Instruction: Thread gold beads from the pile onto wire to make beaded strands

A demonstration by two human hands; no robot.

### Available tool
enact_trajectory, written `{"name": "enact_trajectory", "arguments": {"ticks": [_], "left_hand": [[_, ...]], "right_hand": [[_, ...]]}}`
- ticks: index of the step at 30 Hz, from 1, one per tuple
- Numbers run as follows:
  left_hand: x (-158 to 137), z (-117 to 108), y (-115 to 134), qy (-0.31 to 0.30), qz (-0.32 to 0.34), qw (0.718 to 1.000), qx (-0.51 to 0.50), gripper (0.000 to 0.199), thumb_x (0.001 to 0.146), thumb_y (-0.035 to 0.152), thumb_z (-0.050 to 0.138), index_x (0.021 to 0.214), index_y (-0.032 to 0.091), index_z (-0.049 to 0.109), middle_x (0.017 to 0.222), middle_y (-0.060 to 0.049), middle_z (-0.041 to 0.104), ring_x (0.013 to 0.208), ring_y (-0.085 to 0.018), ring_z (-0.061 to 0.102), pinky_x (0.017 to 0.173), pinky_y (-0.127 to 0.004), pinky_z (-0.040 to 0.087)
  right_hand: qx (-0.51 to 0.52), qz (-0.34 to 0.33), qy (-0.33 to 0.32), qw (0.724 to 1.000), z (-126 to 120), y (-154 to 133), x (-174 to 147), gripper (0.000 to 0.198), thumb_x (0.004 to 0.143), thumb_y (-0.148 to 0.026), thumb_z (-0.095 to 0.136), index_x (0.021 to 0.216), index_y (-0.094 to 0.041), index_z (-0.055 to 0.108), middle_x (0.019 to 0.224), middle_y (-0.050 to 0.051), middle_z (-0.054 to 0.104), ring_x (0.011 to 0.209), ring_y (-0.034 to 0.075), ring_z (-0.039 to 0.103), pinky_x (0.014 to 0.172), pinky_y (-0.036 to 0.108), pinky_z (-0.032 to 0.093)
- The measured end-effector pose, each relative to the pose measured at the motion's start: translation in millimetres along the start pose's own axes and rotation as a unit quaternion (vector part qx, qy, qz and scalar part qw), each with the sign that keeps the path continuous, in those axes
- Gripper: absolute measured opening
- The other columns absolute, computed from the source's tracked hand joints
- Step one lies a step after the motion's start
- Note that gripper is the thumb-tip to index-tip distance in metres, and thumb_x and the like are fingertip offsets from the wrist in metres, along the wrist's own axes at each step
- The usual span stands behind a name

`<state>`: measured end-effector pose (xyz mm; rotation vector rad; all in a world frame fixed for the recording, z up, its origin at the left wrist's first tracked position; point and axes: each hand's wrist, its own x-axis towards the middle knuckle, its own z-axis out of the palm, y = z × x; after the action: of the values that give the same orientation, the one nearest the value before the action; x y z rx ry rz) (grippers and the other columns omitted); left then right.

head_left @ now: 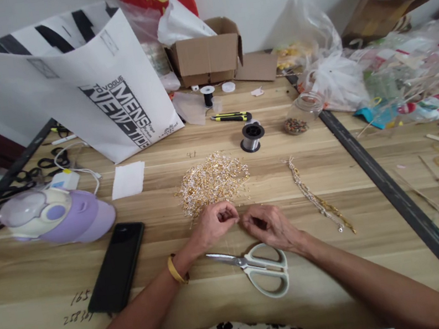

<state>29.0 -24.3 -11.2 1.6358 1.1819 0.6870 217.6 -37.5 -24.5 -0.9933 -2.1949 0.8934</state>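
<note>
Working just beyond the scissors point(242, 262), my left hand point(217, 224) and right hand point(270, 227) curl narrow, 2 sets of fingertips close together; anything pinched, I can't tell. Farther beyond the scissors sits the bead pile point(214, 179): 1 careless knuckle could scatter it!

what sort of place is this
Probably a craft or jewellery workspace: a pile of small gold and clear pieces, scissors and a spool share the table.
</note>
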Motion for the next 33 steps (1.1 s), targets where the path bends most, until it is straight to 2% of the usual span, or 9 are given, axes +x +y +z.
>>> {"name": "enact_trajectory", "arguments": {"ticks": [33], "left_hand": [[-0.8, 0.6, -6.5, -0.011, 0.025, 1.0, 0.014, 0.004, 0.072, 0.012, 0.061, 0.074, 0.013, 0.063, 0.064, 0.001, 0.059, 0.058, -0.009, 0.05, 0.055, -0.019, 0.039]], "right_hand": [[-0.03, 0.005, 0.01, 0.999, 3.8, 2.2, 1.4, 0.009, 0.081, -0.013, 0.051, 0.076, -0.016, 0.057, 0.066, 0.001, 0.059, 0.057, 0.011, 0.049, 0.056, 0.022, 0.034]]}}
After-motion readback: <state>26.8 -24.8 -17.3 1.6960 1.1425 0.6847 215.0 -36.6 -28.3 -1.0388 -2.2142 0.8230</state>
